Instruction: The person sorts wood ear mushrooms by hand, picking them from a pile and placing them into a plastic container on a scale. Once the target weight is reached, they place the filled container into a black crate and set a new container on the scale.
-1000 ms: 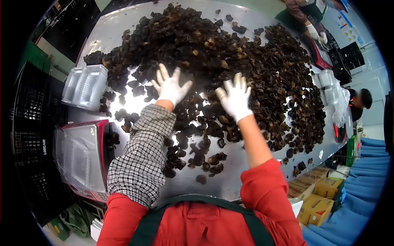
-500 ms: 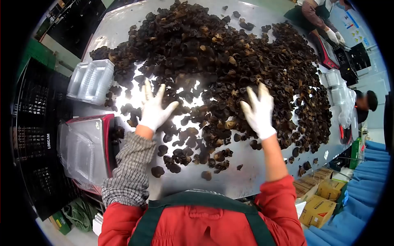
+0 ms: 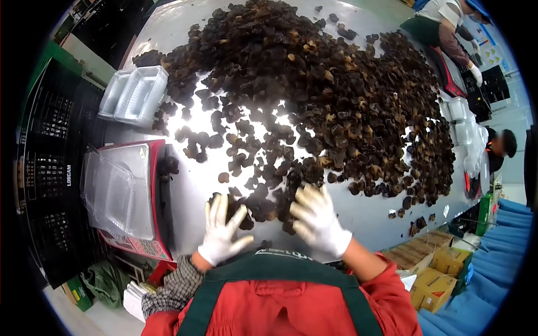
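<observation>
Dark brown wood ear mushrooms [image 3: 280, 67] lie heaped across the metal table [image 3: 196, 218], thinning out toward me. My left hand [image 3: 222, 232], in a white glove, is spread out at the near edge of the table. Its fingertips touch a few loose mushrooms. My right hand [image 3: 319, 221], gloved as well, lies with its fingers stretched beside a small cluster of mushrooms [image 3: 263, 204] between the two hands. Neither hand grips anything.
At left, a scale [image 3: 152, 196] carries clear plastic trays [image 3: 109, 193]; more stacked trays [image 3: 137, 95] stand behind it. Black crates [image 3: 50, 168] line the left side. A co-worker [image 3: 448, 28] works at another scale [image 3: 445, 73]. Cardboard boxes [image 3: 431, 288] sit lower right.
Both hands have drawn back toward my body from the middle of the pile. Some mushrooms have slid nearer, gathering between my hands. The co-worker's arms have shifted.
</observation>
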A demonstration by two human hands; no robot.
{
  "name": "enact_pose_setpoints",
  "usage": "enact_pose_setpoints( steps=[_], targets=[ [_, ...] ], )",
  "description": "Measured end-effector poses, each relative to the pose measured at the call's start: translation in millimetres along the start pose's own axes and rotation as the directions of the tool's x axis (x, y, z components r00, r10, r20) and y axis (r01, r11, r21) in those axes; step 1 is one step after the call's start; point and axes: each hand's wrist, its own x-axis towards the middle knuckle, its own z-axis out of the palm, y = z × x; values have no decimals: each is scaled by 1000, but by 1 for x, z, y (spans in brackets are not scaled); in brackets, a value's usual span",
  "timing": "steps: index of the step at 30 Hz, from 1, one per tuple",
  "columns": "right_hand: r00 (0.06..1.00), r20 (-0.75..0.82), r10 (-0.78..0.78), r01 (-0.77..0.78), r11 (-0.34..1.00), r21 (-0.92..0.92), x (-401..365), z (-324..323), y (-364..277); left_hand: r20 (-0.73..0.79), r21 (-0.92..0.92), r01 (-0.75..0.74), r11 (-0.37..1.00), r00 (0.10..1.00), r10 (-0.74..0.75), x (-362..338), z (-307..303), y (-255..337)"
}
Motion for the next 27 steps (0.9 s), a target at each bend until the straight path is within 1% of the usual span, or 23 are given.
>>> enact_pose_setpoints(
  steps=[1, 2, 3, 5, 6, 7, 9, 10, 11, 13, 14, 15, 17, 19, 21, 23, 24, 25, 27],
  targets=[
    [995, -99, 15, -18, 1000, -26, 13, 1, 14, -42, 6, 35, 999, 999, -35, 8, 3, -6],
    [983, -155, 94, -106, 992, -74, 35, 1, 24, -47, -2, 118, 993, 992, -118, 23, 4, -8],
    [961, -214, 172, -200, 973, -115, 57, 6, 30, -66, 99, 173, 980, 984, -167, 35, 11, -16],
    [939, -202, 279, -323, 916, -237, 78, 36, 49, -26, 124, 252, 960, 968, -251, 50, 20, -19],
    [944, -79, 320, -330, 906, -267, 81, 32, 33, 58, 116, 197, 974, 977, -205, 50, 16, -8],
    [972, -62, 227, -235, 938, -255, 72, 39, 17, 72, 189, 83, 978, 993, -98, 42, 14, 1],
    [992, 111, 58, -24, 959, -282, 37, 41, -21, 170, 118, -78, 990, 984, 58, 15, 15, 14],
    [988, 150, 33, -4, 982, -189, 13, 49, -35, 157, 69, -121, 990, 982, 109, -3, 22, 13],
    [983, 185, 5, 13, 995, -95, -10, 56, -45, 141, 94, -179, 979, 976, 165, -19, 29, 9],
    [992, 66, -106, 117, 975, -189, -43, 67, -41, 25, 133, -234, 963, 972, 233, -35, 29, 3],
    [995, -35, -91, 87, 989, -120, -57, 62, -36, -35, 81, -225, 971, 973, 228, -36, 24, 2],
    [995, -67, -75, 66, 989, -135, -60, 47, -36, -34, 53, -204, 977, 978, 206, -27, 9, 6],
    [989, -126, 72, -75, 997, -26, -58, 27, -34, -84, 34, -130, 991, 988, 132, 7, -2, 3],
    [969, -217, 120, -130, 991, -31, -48, 23, -22, -221, 26, -65, 998, 973, 69, 57, 3, -13],
    [949, -276, 150, -172, 983, -57, -40, 29, -6, -224, 110, 31, 993, 975, -6, 112, 9, -33],
    [936, -311, 167, -189, 981, -39, -39, 29, -1, -108, 175, 147, 974, 986, -130, 147, 16, -53],
    [923, -341, 179, -200, 979, -28, -42, 25, -1, -8, 210, 197, 958, 980, -200, 153, 16, -58],
    [911, -366, 188, -208, 978, -16, -48, 21, 0, 9, 233, 184, 955, 982, -191, 151, 13, -61],
    [858, -420, 294, -347, 936, -55, -70, 19, 6, 52, 225, 178, 958, 980, -195, 129, 6, -59]
  ],
)
